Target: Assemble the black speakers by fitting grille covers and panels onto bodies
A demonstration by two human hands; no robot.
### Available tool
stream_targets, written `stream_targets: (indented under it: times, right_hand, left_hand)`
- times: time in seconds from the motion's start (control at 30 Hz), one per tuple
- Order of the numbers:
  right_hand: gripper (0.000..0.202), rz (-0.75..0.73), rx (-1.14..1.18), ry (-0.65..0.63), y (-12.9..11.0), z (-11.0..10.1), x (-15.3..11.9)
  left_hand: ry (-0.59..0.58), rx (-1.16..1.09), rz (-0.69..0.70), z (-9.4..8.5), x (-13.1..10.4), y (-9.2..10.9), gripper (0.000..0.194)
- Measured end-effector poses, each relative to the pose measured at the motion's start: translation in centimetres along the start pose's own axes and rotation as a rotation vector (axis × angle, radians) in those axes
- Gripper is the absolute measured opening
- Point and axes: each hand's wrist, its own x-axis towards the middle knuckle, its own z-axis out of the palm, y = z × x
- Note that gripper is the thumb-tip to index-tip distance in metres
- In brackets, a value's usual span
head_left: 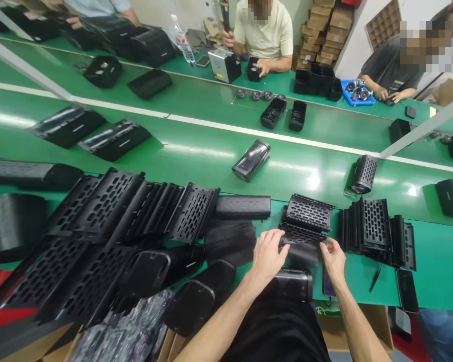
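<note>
My left hand (271, 254) and my right hand (332, 257) grip a black perforated panel (304, 235) by its two ends, fingers closed on it. Just behind it lies another perforated grille (310, 212), its slots facing up. Black mesh cloth (305, 254) lies under the held panel, between my hands. A glossy black speaker housing (292, 282) rests near my body, partly hidden by my left forearm. Left of my left hand are a larger sheet of black cloth (230, 242) and a closed black speaker (243, 206).
Stacked grilles stand at the right (375, 226) and left (105, 203). A phone (407, 290) lies at the front right edge. Beyond, a green conveyor (211, 156) carries speaker housings (251, 160). Several people sit across it. Open cardboard boxes (366, 327) stand below the table.
</note>
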Motion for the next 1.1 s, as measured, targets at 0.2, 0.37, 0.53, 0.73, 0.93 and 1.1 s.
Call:
stream_targets:
  times: [0.2, 0.37, 0.53, 0.73, 0.93, 1.1]
  right_hand:
    - [0.046, -0.011, 0.104, -0.035, -0.4, -0.2, 0.3]
    - [0.039, -0.076, 0.266, -0.168, -2.3, -2.0, -1.6]
    - [0.040, -0.051, 0.424, -0.256, -4.8, -4.1, -3.2]
    - [0.050, 0.092, 0.580, -0.353, -7.0, -4.7, -4.5]
    - [0.052, 0.182, 0.644, -0.422, -8.6, -4.5, -6.1]
    - [0.052, 0.245, 0.618, -0.593, -9.5, -5.5, -6.4]
  left_hand:
    - [-0.009, -0.049, -0.054, 2.8, 2.1, -0.8, 0.046]
    - [0.079, -0.177, -0.090, 2.9, 1.7, -2.0, 0.046]
    - [0.123, -0.490, -0.221, 1.1, 1.1, -2.0, 0.049]
    - [-0.233, -1.064, -0.369, -2.5, -1.2, -0.6, 0.074]
    - [-0.142, -0.910, -0.379, -3.9, -2.0, 0.1, 0.054]
    - [-0.193, -0.883, -0.401, -4.8, -2.0, -0.5, 0.036]
